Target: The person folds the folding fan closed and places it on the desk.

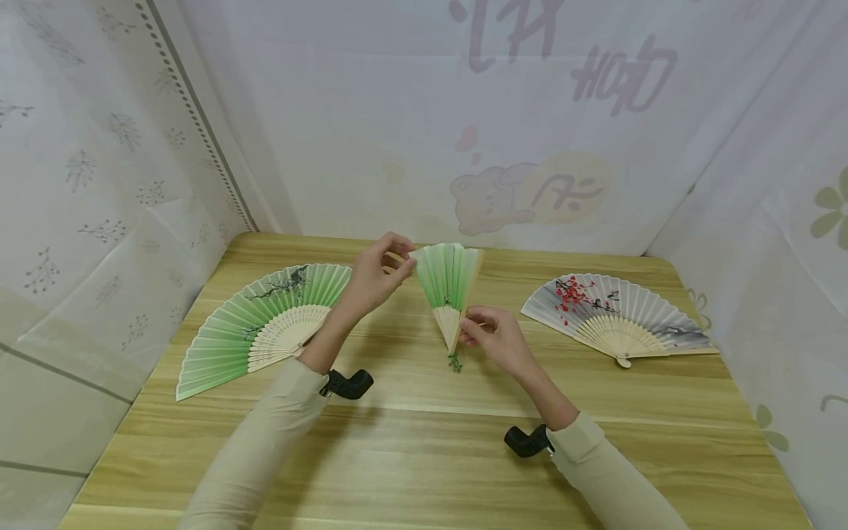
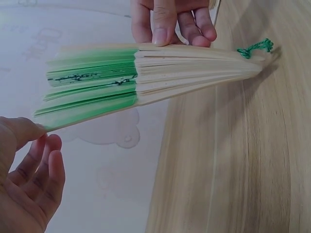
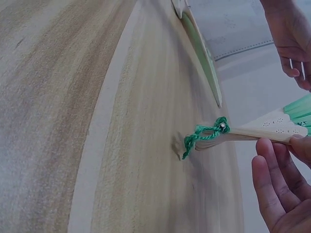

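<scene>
A partly spread green folding fan (image 1: pixel 448 276) is held up over the middle of the table, between both hands. My left hand (image 1: pixel 380 272) pinches its upper left corner between thumb and fingertips, as the left wrist view shows at the fan's edge (image 2: pixel 87 116). Lower down on the other side, my right hand (image 1: pixel 497 338) pinches the outer wooden rib. The pale ribs (image 2: pixel 194 73) narrow to a pivot, where a knotted green cord (image 3: pixel 206 135) hangs. In the left wrist view the pleats stand partly folded together.
A fully spread green fan (image 1: pixel 218 338) with a dark branch print lies left, partly behind my left forearm. At right lies a spread grey-white fan (image 1: pixel 616 316) with red blossoms. The wood-grain table (image 1: pixel 411 456) meets a printed curtain (image 1: pixel 371 147) at the back.
</scene>
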A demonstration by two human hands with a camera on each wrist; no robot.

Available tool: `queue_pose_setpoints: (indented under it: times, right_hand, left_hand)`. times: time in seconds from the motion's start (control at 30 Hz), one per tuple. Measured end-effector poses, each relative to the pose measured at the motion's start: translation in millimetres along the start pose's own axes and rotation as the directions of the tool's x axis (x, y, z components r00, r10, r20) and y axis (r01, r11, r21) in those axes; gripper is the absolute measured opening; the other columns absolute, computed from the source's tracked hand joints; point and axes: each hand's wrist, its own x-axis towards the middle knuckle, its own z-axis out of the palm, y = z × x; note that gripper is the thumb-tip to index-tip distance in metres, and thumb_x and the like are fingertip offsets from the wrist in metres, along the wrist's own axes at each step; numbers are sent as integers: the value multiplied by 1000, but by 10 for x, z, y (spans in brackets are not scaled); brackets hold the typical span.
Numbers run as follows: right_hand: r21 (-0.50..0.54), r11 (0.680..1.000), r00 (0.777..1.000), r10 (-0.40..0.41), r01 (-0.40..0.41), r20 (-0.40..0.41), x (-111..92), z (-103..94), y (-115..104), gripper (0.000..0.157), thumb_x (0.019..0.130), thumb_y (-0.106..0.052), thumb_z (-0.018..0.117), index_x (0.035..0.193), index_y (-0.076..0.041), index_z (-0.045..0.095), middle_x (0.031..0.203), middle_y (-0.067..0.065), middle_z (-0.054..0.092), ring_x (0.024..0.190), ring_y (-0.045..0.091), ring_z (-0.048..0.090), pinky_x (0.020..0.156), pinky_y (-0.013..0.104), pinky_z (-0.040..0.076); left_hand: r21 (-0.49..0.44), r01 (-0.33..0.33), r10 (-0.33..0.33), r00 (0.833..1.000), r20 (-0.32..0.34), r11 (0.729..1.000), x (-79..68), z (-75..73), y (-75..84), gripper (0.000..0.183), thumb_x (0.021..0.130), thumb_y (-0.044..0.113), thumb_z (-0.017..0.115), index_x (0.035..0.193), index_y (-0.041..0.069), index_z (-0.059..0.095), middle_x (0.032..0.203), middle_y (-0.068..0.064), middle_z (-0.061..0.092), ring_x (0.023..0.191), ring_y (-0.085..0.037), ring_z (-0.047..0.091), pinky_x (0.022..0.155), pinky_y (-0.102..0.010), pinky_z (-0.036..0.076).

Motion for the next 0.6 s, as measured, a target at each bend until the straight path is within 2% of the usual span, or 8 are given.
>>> queue_pose_setpoints:
  times: [0.1, 0.17, 0.47, 0.5, 0.6]
  right_hand:
    - [4, 1000, 1000, 5, -5, -1, 2, 2, -10, 13, 100, 0, 64, 106, 10, 69, 96, 22, 70, 84, 44, 70, 76, 53, 58]
    - [5, 1000, 1000, 9, -9, -1, 5, 5, -15, 12, 100, 1, 64, 106, 10, 69, 95, 21, 70, 84, 45, 69, 76, 53, 58]
    - [32, 999, 1000, 0, 0, -2, 8, 5, -17, 14, 99, 1, 65, 108, 11, 68, 94, 21, 69, 85, 49, 68, 76, 53, 58]
    - [40, 999, 1000, -4, 4, -3, 8, 5, -15, 14, 99, 1, 65, 107, 11, 68, 94, 21, 69, 85, 50, 68, 76, 54, 57]
    - [54, 998, 1000, -13, 14, -4, 9, 8, -9, 12, 98, 0, 66, 104, 11, 68, 92, 21, 70, 83, 47, 69, 75, 50, 59]
  left_hand:
    - [-35, 16, -16, 1000, 0, 999, 2, 9, 10, 17, 95, -12, 64, 111, -13, 60, 96, -28, 60, 78, -40, 70, 62, -30, 57]
    - [-58, 27, -27, 1000, -3, 998, 6, 18, -2, 17, 95, -12, 63, 112, -14, 59, 96, -28, 59, 78, -40, 70, 61, -30, 57]
    - [-123, 57, -60, 998, -22, 991, 14, 44, -8, 18, 95, -14, 61, 113, -16, 57, 96, -31, 57, 77, -42, 69, 62, -37, 58]
    - [-130, 58, -61, 998, -21, 990, 15, 45, 4, 18, 95, -14, 61, 113, -17, 57, 96, -31, 57, 77, -43, 69, 63, -41, 58]
    - [-153, 57, -61, 998, -26, 987, 33, 75, -138, 17, 97, -11, 61, 113, -12, 58, 97, -27, 57, 77, -40, 69, 63, -41, 59]
